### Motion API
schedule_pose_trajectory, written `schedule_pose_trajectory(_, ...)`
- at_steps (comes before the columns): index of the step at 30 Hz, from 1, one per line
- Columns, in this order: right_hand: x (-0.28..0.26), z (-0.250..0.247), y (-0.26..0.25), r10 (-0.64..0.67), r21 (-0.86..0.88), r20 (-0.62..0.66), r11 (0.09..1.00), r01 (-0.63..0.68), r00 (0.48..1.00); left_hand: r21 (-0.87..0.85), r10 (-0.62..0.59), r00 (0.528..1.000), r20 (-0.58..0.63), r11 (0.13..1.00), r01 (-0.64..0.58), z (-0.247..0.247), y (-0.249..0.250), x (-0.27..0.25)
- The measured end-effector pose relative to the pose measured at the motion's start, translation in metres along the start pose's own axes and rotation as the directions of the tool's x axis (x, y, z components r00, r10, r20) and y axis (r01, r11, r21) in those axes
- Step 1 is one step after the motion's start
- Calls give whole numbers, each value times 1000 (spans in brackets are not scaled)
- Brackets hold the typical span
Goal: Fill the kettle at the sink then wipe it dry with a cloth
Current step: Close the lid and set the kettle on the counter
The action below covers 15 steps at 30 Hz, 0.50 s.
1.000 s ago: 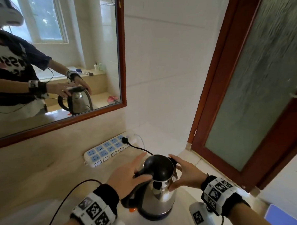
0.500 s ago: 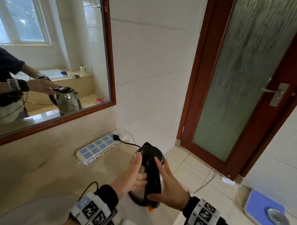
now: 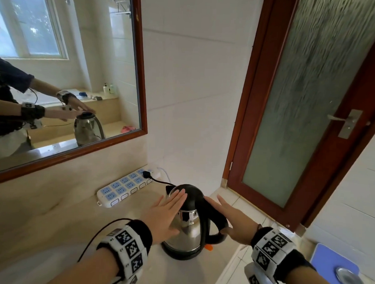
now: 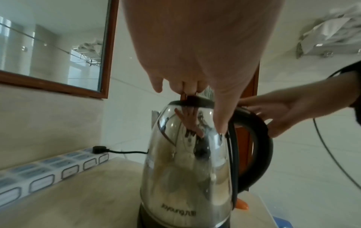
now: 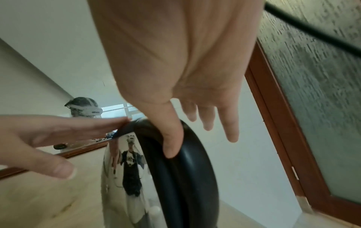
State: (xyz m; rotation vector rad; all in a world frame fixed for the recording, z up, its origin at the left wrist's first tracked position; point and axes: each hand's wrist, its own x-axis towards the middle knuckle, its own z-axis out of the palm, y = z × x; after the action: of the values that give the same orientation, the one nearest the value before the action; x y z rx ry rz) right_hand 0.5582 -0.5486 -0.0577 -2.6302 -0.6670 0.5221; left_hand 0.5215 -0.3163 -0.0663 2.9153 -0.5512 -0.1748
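Kettle (image 3: 186, 225) handle carries right hand's (image 5: 175, 69) thumb, clearest from right wrist.

Both hands flat, fingers straight

The left hand (image 3: 165, 214) reaches forward with fingers together and palm down, thumb spread low. The right hand (image 3: 232, 222) mirrors it from the other side, fingers (image 5: 227, 123) fanned a little, thumb angled inward. Both wrists wear black bands with patterned marker cuffs
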Motion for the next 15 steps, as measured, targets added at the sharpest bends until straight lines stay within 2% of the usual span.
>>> schedule_pose_trajectory(5, 6, 14, 6, -39, 74, -30, 996, 41, 999, 133, -28, 1000, -5, 991, 29, 8, 2, 0)
schedule_pose_trajectory(10, 3, 2, -6, 19, 2, -20, 1000, -19, 1000, 137, -46, 998, 41, 990, 40, 0, 1, -3)
schedule_pose_trajectory(15, 4, -9, -31, 4, -95, -24, 995, -6, 1000, 64, -87, 996, -25, 994, 89, -3, -8, -13)
